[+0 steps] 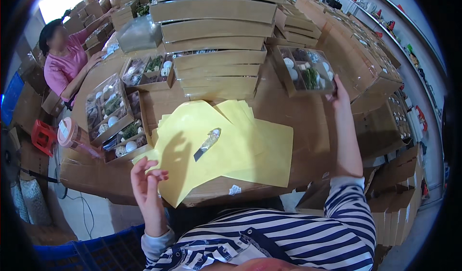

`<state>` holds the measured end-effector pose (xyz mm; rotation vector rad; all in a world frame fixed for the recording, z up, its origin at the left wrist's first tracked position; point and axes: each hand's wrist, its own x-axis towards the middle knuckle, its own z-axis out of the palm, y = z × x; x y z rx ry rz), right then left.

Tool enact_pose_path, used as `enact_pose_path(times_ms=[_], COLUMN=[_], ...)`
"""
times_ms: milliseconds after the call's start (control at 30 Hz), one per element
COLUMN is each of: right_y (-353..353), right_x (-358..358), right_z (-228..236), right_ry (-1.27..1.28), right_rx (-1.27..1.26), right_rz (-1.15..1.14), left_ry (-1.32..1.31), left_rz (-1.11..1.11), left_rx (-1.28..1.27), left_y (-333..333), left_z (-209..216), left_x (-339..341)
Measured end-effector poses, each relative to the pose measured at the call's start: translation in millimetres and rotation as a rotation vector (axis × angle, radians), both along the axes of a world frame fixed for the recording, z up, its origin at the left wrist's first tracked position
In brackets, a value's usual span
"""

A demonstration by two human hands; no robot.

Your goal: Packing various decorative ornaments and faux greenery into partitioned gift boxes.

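My right hand (340, 92) reaches out at the far right and grips the near right edge of a shallow cardboard box (294, 89). Compartments in that box hold white balls, green moss and other small pieces. Over the left edge of the yellow sheets (262, 148), my left hand (148, 184) is raised, with loosely bent fingers apart and nothing in them. A small dark blade with a clear-wrapped handle (208, 144) lies on the sheets, away from both hands.
Stacked cardboard boxes (219, 45) rise at the table's back. Several filled compartment boxes (109, 108) stand at left, beside a pink lidded cup (72, 132). A person in pink (67, 62) works at the far left. More boxes (353, 54) line the right side.
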<state>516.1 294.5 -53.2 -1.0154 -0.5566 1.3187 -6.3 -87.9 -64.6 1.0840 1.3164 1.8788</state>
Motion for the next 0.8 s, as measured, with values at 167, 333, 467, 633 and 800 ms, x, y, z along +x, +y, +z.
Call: enact_pose_path(times_ms=[167, 333, 467, 633, 800], right_y=[104.1, 72.3, 55.9, 50.6, 48.5], right_x=[24.7, -48.0, -84.7, -76.6, -68.3], right_z=[-5.0, 10.2, 4.6, 12.4, 14.7], right_ry=[-0.218, -1.764, -1.959, -1.908, -1.832], right_rx=[0.022, 0.266, 0.398, 0.511, 0.547], right_rz=[-0.111, -0.401, 0.095, 0.147, 0.22], left_ry=[-0.027, 0.012, 0.016, 0.115, 0.249], left_rz=[0.122, 0.229, 0.209, 0.188, 0.215], left_rx=[-0.025, -0.104, -0.144, -0.103, -0.087], left_y=[-23.0, -37.4, -34.4, -30.4, -32.8], left_z=[-15.9, -17.4, -17.5, -13.2, -22.0], left_x=[-23.9, -19.9, -20.4, -21.5, -32.9])
